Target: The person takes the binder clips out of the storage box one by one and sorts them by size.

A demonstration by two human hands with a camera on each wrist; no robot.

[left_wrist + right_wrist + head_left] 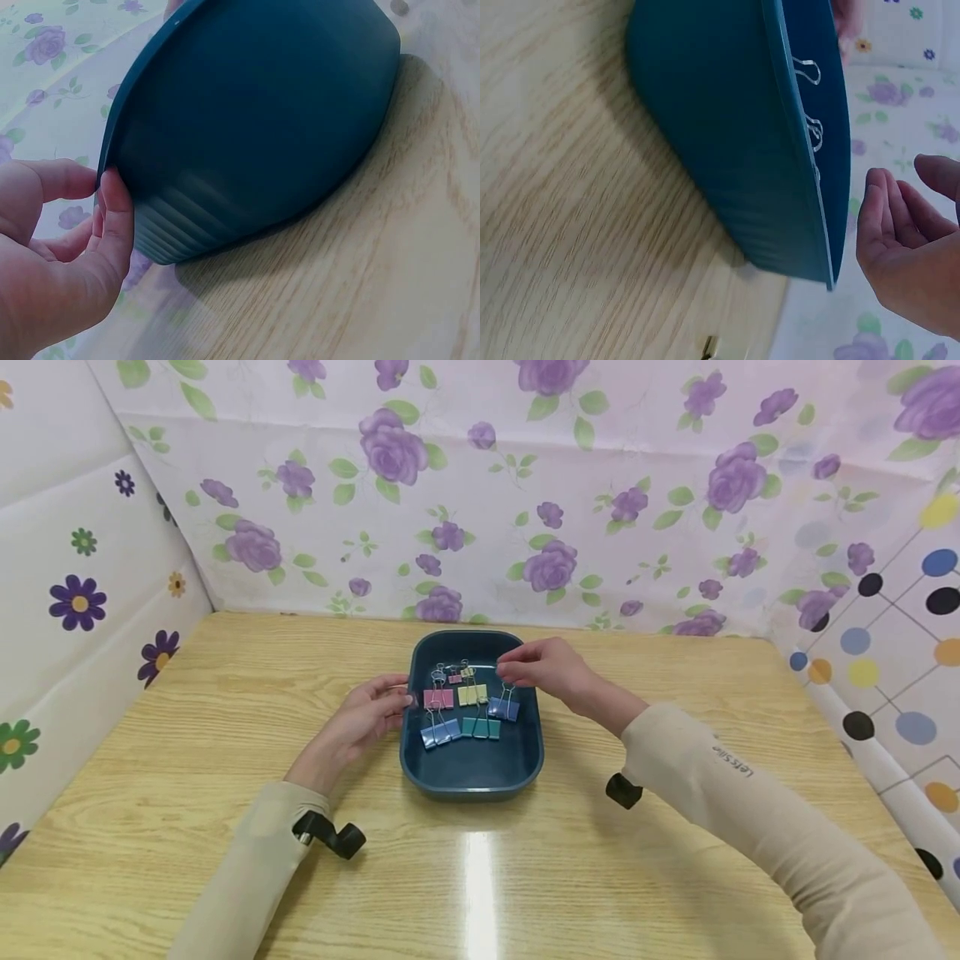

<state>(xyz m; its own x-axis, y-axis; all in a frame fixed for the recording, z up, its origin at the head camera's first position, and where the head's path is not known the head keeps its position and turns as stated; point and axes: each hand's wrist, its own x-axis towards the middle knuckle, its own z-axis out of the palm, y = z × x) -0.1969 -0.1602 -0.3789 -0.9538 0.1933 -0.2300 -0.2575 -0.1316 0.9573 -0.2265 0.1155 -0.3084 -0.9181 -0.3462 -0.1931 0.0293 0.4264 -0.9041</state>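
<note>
We see a light wooden table (225, 760) with a bright glare stripe near its front edge. Behind it hangs a backdrop with purple roses (525, 485); beside it stand a flowered panel (67, 602) and a dotted one (900, 635).

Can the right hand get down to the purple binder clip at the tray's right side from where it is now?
Probably yes. The right hand hovers over the open dark blue tray, just above the purple binder clip, with nothing between them. The left hand only touches the tray's left rim, clear of that path.
</note>
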